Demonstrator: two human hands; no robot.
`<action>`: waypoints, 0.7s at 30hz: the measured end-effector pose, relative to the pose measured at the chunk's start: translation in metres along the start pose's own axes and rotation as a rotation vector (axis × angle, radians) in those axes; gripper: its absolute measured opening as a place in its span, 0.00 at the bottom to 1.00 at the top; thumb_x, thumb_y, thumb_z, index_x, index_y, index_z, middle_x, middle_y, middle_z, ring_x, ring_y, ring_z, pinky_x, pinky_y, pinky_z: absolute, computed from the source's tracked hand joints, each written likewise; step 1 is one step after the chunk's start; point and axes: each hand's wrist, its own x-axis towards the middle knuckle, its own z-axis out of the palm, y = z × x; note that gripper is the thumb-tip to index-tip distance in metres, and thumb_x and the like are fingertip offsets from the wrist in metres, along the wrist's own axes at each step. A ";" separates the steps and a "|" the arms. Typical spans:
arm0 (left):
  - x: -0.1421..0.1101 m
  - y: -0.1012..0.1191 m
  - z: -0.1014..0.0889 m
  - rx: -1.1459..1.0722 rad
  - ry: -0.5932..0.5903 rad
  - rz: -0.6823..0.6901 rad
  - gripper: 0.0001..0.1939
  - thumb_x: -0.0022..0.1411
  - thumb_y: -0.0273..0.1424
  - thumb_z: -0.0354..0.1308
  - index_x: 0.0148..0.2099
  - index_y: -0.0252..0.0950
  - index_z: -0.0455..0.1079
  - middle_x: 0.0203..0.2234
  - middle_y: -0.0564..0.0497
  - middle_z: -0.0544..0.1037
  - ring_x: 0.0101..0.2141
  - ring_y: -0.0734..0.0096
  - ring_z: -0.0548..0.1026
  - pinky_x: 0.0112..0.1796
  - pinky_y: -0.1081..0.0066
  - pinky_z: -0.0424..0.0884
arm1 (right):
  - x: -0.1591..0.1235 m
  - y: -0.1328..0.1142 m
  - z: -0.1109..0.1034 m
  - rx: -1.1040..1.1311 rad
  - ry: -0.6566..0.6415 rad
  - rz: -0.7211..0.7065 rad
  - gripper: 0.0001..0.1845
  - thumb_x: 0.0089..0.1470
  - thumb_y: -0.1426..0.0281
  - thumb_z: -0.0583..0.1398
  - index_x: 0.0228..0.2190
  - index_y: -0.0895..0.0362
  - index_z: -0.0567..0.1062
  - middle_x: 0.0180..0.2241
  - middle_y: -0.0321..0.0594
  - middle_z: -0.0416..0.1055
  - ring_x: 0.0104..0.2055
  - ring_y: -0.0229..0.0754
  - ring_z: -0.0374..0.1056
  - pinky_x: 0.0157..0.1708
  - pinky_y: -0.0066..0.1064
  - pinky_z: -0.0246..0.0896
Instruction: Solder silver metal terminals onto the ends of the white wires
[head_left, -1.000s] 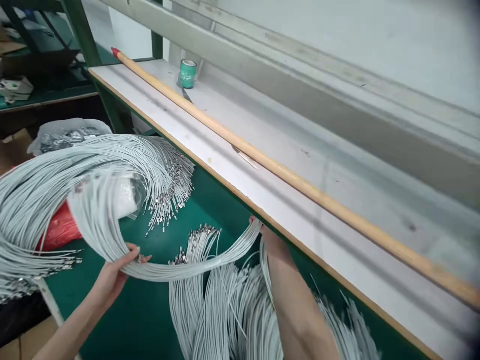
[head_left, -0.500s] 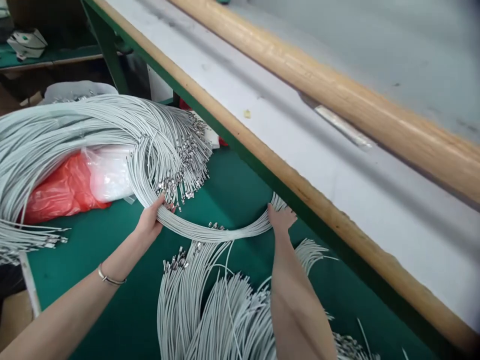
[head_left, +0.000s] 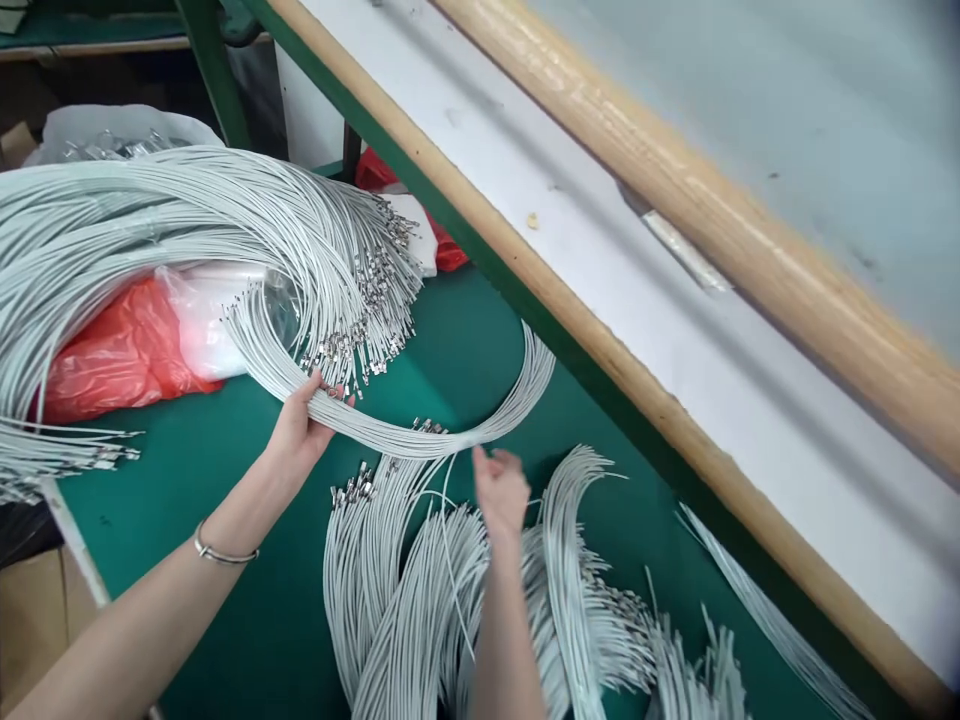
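Note:
A curved bundle of pale grey wires [head_left: 382, 430] with small metal terminals on its left end hangs over the green table. My left hand [head_left: 304, 420] is closed around this bundle left of its middle. Just below the bundle's middle is my right hand [head_left: 502, 490], off the wires, its fingers loosely bent and the thumb apart from them. More wire bundles [head_left: 420, 610] with metal terminals lie beneath and around my right forearm.
A large heap of wires [head_left: 187, 190] lies at the left over a red plastic bag [head_left: 135, 350] and clear bags. A wood-edged shelf [head_left: 600, 360] runs diagonally above the green table [head_left: 247, 620]. Thin loose wires [head_left: 772, 610] lie under its edge.
My right hand has let go of the bundle's right part and moved left and down, below its middle. My left hand keeps its hold. The view has shifted somewhat.

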 end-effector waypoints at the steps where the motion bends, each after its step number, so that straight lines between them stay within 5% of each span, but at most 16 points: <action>1: -0.001 0.000 0.002 0.010 -0.008 -0.004 0.06 0.73 0.31 0.62 0.47 0.33 0.75 0.36 0.52 0.79 0.30 0.72 0.78 0.32 0.68 0.79 | -0.026 -0.007 0.007 -0.001 -0.042 0.003 0.15 0.69 0.62 0.63 0.51 0.59 0.77 0.48 0.44 0.78 0.44 0.45 0.78 0.44 0.42 0.77; 4: -0.003 0.001 0.009 0.064 -0.034 -0.008 0.09 0.73 0.33 0.62 0.51 0.34 0.75 0.40 0.50 0.80 0.33 0.69 0.80 0.35 0.65 0.81 | -0.086 -0.039 0.030 0.019 -0.127 -0.020 0.21 0.66 0.58 0.65 0.54 0.58 0.76 0.54 0.47 0.76 0.54 0.52 0.74 0.54 0.53 0.72; 7: 0.003 0.005 0.012 0.154 -0.048 0.003 0.12 0.73 0.34 0.62 0.54 0.34 0.74 0.45 0.47 0.81 0.37 0.66 0.81 0.37 0.62 0.82 | -0.111 -0.075 0.043 0.084 -0.202 -0.046 0.25 0.65 0.57 0.66 0.57 0.58 0.74 0.60 0.50 0.72 0.61 0.57 0.70 0.61 0.58 0.65; 11: 0.021 0.011 0.006 0.340 -0.034 0.027 0.16 0.73 0.36 0.62 0.58 0.35 0.73 0.51 0.44 0.80 0.43 0.61 0.81 0.41 0.58 0.82 | -0.127 -0.097 0.025 0.223 -0.289 -0.029 0.26 0.65 0.61 0.67 0.60 0.56 0.73 0.65 0.50 0.67 0.67 0.60 0.64 0.66 0.63 0.57; 15: 0.029 0.021 -0.022 0.632 0.010 0.026 0.16 0.72 0.36 0.63 0.58 0.36 0.73 0.52 0.44 0.79 0.45 0.60 0.81 0.43 0.57 0.81 | -0.179 -0.107 -0.040 0.498 -0.399 -0.072 0.27 0.65 0.58 0.65 0.60 0.57 0.74 0.66 0.51 0.68 0.69 0.60 0.63 0.67 0.63 0.55; 18: 0.014 0.031 -0.058 0.874 0.002 0.061 0.16 0.72 0.36 0.63 0.58 0.35 0.73 0.51 0.44 0.80 0.43 0.61 0.81 0.42 0.58 0.81 | -0.236 -0.111 -0.111 0.829 -0.551 -0.198 0.29 0.63 0.42 0.60 0.40 0.54 0.84 0.44 0.43 0.85 0.48 0.47 0.81 0.50 0.39 0.77; 21: -0.025 0.031 -0.110 1.131 -0.050 0.096 0.16 0.72 0.35 0.63 0.58 0.35 0.73 0.50 0.45 0.80 0.42 0.62 0.81 0.40 0.60 0.81 | -0.291 -0.096 -0.178 1.139 -0.508 -0.288 0.42 0.58 0.29 0.48 0.26 0.52 0.77 0.36 0.38 0.84 0.40 0.44 0.82 0.44 0.35 0.78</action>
